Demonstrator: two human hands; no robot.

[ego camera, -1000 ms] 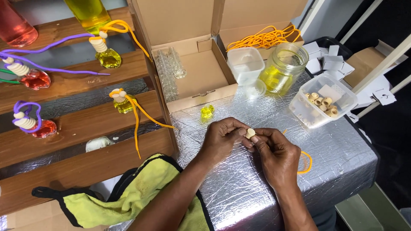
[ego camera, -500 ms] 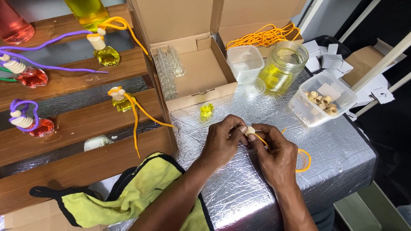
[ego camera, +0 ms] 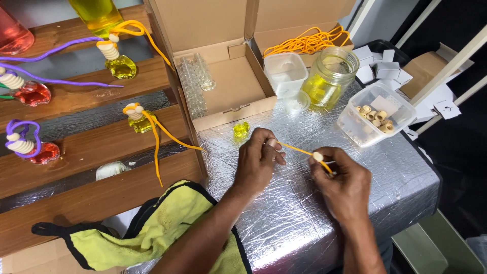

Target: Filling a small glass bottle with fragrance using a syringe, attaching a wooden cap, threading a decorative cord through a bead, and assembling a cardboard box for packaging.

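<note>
The end of the orange cord (ego camera: 299, 149) is hidden inside the pinching left hand (ego camera: 258, 161); its other end is lost in the right hand (ego camera: 341, 183). The red bottle (ego camera: 14, 35) is cut by the frame's corner

- two bare forearms, no sleeves in view
- left hand (ego camera: 258, 165) without rings, gloves or wristband
- right hand (ego camera: 341, 185) likewise bare, no watch at the wrist
- short, unpainted fingernails, plain
</note>
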